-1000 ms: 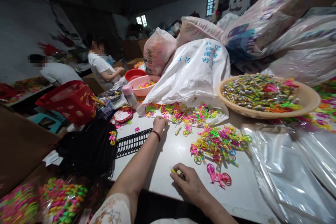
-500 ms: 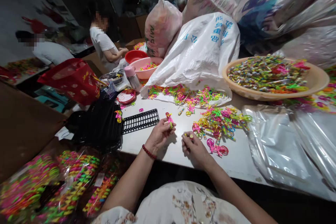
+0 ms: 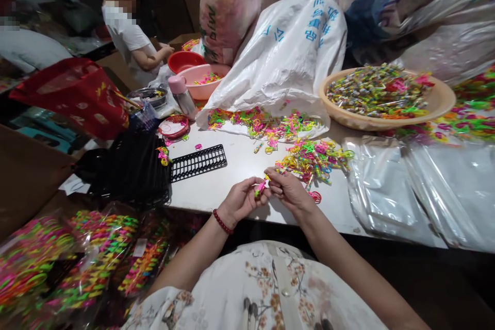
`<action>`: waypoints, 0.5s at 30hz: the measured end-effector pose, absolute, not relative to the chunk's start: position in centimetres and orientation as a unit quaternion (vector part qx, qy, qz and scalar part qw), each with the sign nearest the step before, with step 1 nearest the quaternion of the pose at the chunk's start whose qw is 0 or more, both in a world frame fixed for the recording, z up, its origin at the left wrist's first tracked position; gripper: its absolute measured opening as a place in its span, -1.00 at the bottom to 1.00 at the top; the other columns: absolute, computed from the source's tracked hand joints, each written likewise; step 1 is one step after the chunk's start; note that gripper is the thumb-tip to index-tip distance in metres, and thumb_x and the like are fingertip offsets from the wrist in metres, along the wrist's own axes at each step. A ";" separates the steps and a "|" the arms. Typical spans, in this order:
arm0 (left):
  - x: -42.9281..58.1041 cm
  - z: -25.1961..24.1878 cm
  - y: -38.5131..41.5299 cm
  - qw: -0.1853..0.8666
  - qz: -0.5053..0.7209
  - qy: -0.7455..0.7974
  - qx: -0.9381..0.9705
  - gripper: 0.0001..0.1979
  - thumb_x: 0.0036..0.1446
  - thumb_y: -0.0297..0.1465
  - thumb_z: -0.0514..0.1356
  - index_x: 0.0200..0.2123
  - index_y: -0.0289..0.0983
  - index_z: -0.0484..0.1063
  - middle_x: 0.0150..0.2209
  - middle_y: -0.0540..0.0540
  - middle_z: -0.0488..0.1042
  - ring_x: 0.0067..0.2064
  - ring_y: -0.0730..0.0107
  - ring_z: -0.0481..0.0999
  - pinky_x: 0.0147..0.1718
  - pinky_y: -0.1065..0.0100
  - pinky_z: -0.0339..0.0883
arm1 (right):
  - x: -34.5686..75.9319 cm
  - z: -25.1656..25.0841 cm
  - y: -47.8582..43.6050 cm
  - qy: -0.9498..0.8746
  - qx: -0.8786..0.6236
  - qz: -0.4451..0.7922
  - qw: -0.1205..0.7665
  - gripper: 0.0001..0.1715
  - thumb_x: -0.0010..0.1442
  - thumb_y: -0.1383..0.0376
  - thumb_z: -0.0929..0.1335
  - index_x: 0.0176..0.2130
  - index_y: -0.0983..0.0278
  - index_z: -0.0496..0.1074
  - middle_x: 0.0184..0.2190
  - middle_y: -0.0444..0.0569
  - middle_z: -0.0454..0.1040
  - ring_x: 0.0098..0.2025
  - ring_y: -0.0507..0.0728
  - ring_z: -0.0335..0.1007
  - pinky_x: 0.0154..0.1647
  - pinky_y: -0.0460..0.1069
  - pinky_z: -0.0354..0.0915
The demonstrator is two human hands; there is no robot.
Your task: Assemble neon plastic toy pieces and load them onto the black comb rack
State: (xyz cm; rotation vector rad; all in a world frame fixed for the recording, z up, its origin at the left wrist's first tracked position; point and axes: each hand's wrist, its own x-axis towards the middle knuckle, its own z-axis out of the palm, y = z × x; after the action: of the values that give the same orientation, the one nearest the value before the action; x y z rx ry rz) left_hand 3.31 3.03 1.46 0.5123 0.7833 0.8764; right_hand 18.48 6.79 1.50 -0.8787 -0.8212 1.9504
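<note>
You wear a cream-white top (image 3: pixel 216 278) filling the view at six o'clock, its cloth scattered with sprigs of brown and rust blossom (image 3: pixel 275 301). A plain pale placket (image 3: pixel 281 273) runs down the front between five and six, fastened with a small round button (image 3: pixel 285 292). Dark elongated marks (image 3: pixel 253 312) show near six. At seven, your sleeve (image 3: pixel 160 307) carries the same floral pattern. Your left hand (image 3: pixel 242 203) has a dark-red beaded bracelet (image 3: pixel 223 222) at the wrist.
</note>
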 end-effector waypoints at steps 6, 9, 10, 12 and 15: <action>3.6 2.4 3.2 0.550 0.399 0.519 0.518 -0.60 0.18 0.01 0.16 -0.24 -0.23 0.28 -0.32 0.00 0.42 -0.42 0.46 0.45 -0.41 0.40 0.27 | 18.0 1.1 7.0 -0.414 -0.419 0.685 0.428 -0.53 0.00 -0.04 0.50 -0.44 0.27 0.36 -0.71 -0.32 0.07 -0.67 -0.10 -0.17 -0.68 -0.12 -0.20; 3.6 2.2 3.2 0.429 0.384 0.559 0.596 -0.72 0.25 -0.14 0.14 -0.34 -0.23 0.31 -0.41 0.04 0.39 -0.39 0.47 0.38 -0.35 0.42 0.21 | 17.6 1.0 7.2 -0.444 -0.454 0.645 0.424 -0.50 -0.03 -0.08 0.49 -0.39 0.27 0.42 -0.70 -0.29 0.13 -0.66 -0.07 -0.08 -0.66 -0.11 -0.11; 3.6 1.9 3.3 0.412 0.397 0.569 0.591 -0.71 0.27 -0.15 0.11 -0.39 -0.24 0.31 -0.44 0.04 0.37 -0.39 0.48 0.35 -0.36 0.43 0.19 | 17.5 1.0 7.3 -0.456 -0.468 0.628 0.424 -0.49 -0.02 -0.10 0.48 -0.34 0.27 0.44 -0.69 -0.28 0.16 -0.66 -0.06 -0.05 -0.65 -0.10 -0.06; 3.5 1.3 3.5 0.424 0.445 0.587 0.527 -0.65 0.27 -0.13 0.10 -0.46 -0.25 0.28 -0.50 0.05 0.32 -0.44 0.50 0.28 -0.41 0.44 0.14 | 17.6 1.0 7.2 -0.480 -0.489 0.591 0.425 -0.46 0.04 -0.11 0.44 -0.19 0.25 0.46 -0.65 -0.28 0.21 -0.63 -0.04 0.02 -0.62 -0.11 0.02; 3.4 0.6 3.9 0.518 0.532 0.566 0.359 -0.60 0.19 -0.06 0.17 -0.47 -0.25 0.24 -0.56 0.08 0.25 -0.54 0.56 0.18 -0.51 0.46 0.07 | 18.1 1.2 6.6 -0.527 -0.500 0.535 0.431 -0.44 0.15 -0.11 0.35 -0.04 0.21 0.42 -0.59 -0.25 0.29 -0.59 -0.01 0.12 -0.58 -0.10 0.09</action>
State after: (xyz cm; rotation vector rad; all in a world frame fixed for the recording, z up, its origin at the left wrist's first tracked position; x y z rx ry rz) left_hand 3.40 3.92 0.60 0.8606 1.3592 1.2765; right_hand 18.11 6.62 1.23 -1.2467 -1.3154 1.3332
